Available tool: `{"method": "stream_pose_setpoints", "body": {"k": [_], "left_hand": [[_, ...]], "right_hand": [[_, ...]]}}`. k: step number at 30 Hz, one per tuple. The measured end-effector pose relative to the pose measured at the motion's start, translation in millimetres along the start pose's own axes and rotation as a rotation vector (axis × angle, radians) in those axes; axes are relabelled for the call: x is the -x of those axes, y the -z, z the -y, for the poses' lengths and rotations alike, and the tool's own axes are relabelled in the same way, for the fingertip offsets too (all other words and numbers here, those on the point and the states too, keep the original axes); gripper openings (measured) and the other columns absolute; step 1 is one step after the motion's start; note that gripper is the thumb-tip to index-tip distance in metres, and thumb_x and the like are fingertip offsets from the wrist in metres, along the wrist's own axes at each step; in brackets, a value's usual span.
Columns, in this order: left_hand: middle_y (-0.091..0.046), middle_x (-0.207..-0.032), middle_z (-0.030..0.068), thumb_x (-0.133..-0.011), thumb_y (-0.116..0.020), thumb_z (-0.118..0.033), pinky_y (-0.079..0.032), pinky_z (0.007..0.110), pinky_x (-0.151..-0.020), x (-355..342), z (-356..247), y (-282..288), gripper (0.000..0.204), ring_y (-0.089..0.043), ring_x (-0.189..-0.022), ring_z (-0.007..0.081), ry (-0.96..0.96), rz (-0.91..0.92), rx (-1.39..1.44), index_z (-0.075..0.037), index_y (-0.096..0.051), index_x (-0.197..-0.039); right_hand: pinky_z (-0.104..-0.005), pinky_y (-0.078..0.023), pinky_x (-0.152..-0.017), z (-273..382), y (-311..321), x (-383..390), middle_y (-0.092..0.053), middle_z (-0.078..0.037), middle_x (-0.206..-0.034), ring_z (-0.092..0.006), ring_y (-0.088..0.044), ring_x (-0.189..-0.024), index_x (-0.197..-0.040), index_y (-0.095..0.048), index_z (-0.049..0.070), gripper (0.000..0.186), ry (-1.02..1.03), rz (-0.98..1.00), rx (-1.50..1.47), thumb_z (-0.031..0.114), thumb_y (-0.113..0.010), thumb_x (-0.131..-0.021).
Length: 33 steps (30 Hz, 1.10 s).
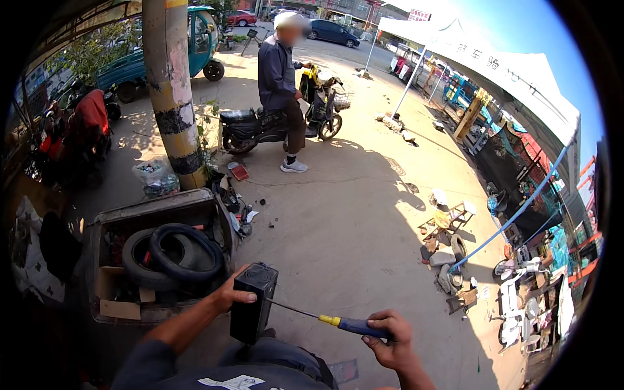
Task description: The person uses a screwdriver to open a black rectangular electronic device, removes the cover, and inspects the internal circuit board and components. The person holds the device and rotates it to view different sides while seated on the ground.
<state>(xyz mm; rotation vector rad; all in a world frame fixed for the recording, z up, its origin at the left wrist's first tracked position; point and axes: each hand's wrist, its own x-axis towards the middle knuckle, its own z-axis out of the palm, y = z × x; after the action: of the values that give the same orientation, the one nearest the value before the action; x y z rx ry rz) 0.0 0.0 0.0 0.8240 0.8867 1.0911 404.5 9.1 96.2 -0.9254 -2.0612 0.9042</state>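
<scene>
- The left hand [229,294] is grasping the black box [252,302] from its 9 o'clock side, the thumb lying across the near face and the other fingers mostly hidden.
- The right hand [393,341] is wrapped round the blue-and-yellow handle of a screwdriver [354,325], at roughly 4 o'clock from the box.
- The box sits just above the person's lap, tilted, its top face marked with a round pattern; whether it rests on a leg cannot be told.
- The shaft runs from the handle toward 10 o'clock and meets the box's 3 o'clock side. Whether its tip sits in a seam or only touches the surface is too small to tell.
- To work this well, I would brace the box firmly against the thigh, keep the left fingers clear of the shaft's line, and press in short, controlled pushes, since a slip would likely carry the tip toward the left hand.
- At 10 o'clock stands a worn tub [153,203] holding a black tyre ring [185,229], a grey tyre [133,260] and a cardboard box [120,309].
- Farther off at 12 o'clock, another person [276,78] is at a black scooter [250,130].
</scene>
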Motion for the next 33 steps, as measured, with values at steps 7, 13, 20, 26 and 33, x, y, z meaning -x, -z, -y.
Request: {"method": "stream_pose_setpoints", "body": {"k": [7,13,20,26,33], "left_hand": [[-0.058,-0.119,0.0073,-0.063,-0.081,-0.022,-0.038,0.034,-0.104,-2.6,-1.3,-12.6,0.088,-0.053,-0.114,0.0202,-0.039,0.025,0.064,-0.003,-0.042,-0.139],[-0.058,-0.119,0.0075,-0.063,-0.081,-0.022,-0.038,0.034,-0.103,-2.1,-7.5,-10.1,0.086,-0.054,-0.112,0.0203,-0.026,0.030,0.034,-0.003,-0.043,-0.138],[-0.059,-0.119,0.0078,-0.064,-0.082,-0.023,-0.040,0.035,-0.102,-5.1,-6.6,-13.0,0.087,-0.055,-0.112,0.0202,-0.019,0.064,0.034,-0.003,-0.043,-0.139],[-0.059,-0.117,0.0078,-0.065,-0.082,-0.023,-0.041,0.034,-0.101,-4.8,-13.7,-23.9,0.086,-0.055,-0.111,0.0197,-0.052,0.027,0.022,-0.003,-0.043,-0.139],[-0.058,-0.113,0.0069,-0.067,-0.082,-0.023,-0.042,0.034,-0.099,-4.3,-10.9,-30.6,0.083,-0.055,-0.108,0.0188,-0.034,0.063,0.007,-0.004,-0.043,-0.138]], "right_hand": [[-0.0307,-0.054,-0.071,29.5,7.3,-4.5,-0.067,-0.012,-0.099,-0.0173,-0.065,-0.081,-0.118,-0.057,-0.005,0.038,-0.447,-0.058,-0.432,0.017,-0.073,-0.091],[-0.0303,-0.050,-0.067,25.7,11.3,-0.9,-0.065,-0.011,-0.092,-0.0148,-0.061,-0.077,-0.116,-0.058,-0.002,0.035,-0.500,0.028,-0.303,0.017,-0.074,-0.091],[-0.0305,-0.048,-0.071,11.6,2.0,0.1,-0.063,-0.013,-0.104,-0.0169,-0.060,-0.083,-0.111,-0.059,0.002,0.034,-0.007,-0.119,-0.147,0.011,-0.079,-0.085],[-0.0272,-0.050,-0.065,32.2,11.4,5.9,-0.065,-0.011,-0.090,-0.0147,-0.060,-0.072,-0.110,-0.058,-0.002,0.030,-0.387,-0.057,-0.470,0.014,-0.074,-0.091],[-0.0263,-0.049,-0.062,38.0,15.8,16.3,-0.064,-0.010,-0.085,-0.0140,-0.058,-0.064,-0.108,-0.059,-0.003,0.026,-0.471,-0.065,-0.275,0.013,-0.071,-0.092]]}}
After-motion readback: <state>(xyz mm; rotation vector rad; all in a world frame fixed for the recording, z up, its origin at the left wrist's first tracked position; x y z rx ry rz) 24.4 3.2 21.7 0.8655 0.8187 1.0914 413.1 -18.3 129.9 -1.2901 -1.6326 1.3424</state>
